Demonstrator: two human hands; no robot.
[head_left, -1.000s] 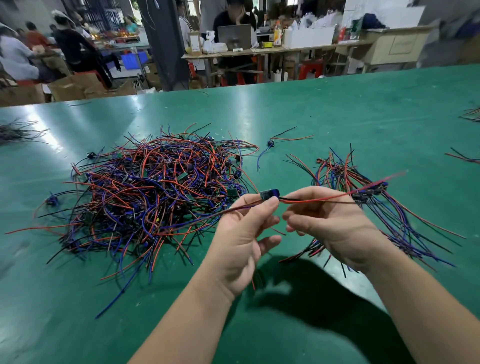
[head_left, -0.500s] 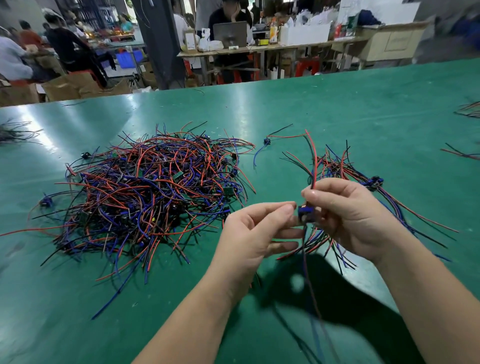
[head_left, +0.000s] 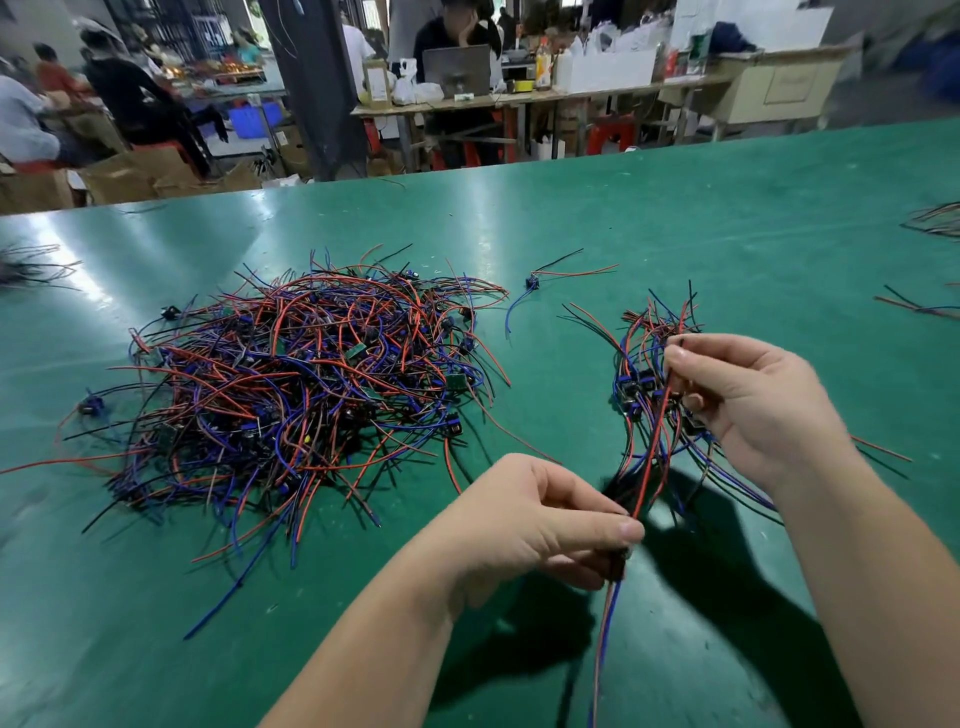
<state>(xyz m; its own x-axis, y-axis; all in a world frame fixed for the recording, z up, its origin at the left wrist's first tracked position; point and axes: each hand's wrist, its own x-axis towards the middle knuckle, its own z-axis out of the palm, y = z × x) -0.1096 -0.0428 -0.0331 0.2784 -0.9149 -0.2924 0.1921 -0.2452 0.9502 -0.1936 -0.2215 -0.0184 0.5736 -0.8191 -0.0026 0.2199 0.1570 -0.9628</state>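
Green matting (head_left: 675, 208) covers the broad worktable, glossy with reflected light, and a large tangle (head_left: 301, 389) of red, blue and black wire leads lies on it. Right of the tangle sits a smaller bundle (head_left: 636, 384); off its far right edge lies a single lead (head_left: 532, 283). In front of the tangle and to its right, the left hand (head_left: 540, 525) pinches one wire lead (head_left: 652, 441) between thumb and forefinger, other fingers curled. The right hand (head_left: 753, 405), right of the tangle, pinches the lead's upper end at its fingertips. Far behind the tangle stand workbenches, a laptop (head_left: 457, 70), cardboard boxes (head_left: 156, 176) and seated people. Bottle labels there are too blurred to read.
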